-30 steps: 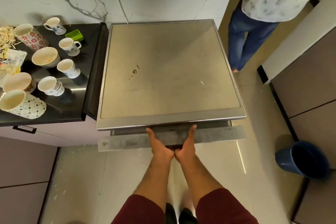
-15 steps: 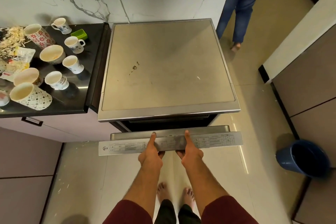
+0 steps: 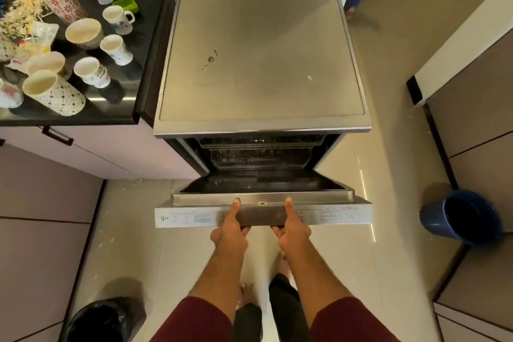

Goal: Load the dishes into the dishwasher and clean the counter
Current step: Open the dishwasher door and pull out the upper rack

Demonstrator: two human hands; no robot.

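Both hands hold the top edge of the grey steel dishwasher door (image 3: 263, 212). The left hand (image 3: 229, 230) and the right hand (image 3: 294, 229) sit side by side near the middle of that edge. On each hand a thumb lies flat on top and points toward the machine, and the other fingers curl under the edge, so the fingers are holding the door, not wide open. Both arms reach straight out in front of the person, about the same length, so neither hand is nearer.

The door's long side runs left to right, across the arms. It hangs part way down, tipped toward the person. The hinge is at the bottom, so I think the next move is to pull the edge down and toward the body until the door lies flat.

Behind the door the dark dishwasher opening (image 3: 261, 155) shows wire racks (image 3: 259, 158).

The dishes are not loaded yet. White and patterned cups and mugs (image 3: 91, 36) stand on the black counter (image 3: 83, 116), left of the machine, well apart from the hands. Some scraps and wrappers (image 3: 22, 16) lie near the counter's far left edge.

A blue bucket (image 3: 460, 216) stands on the floor to the right.
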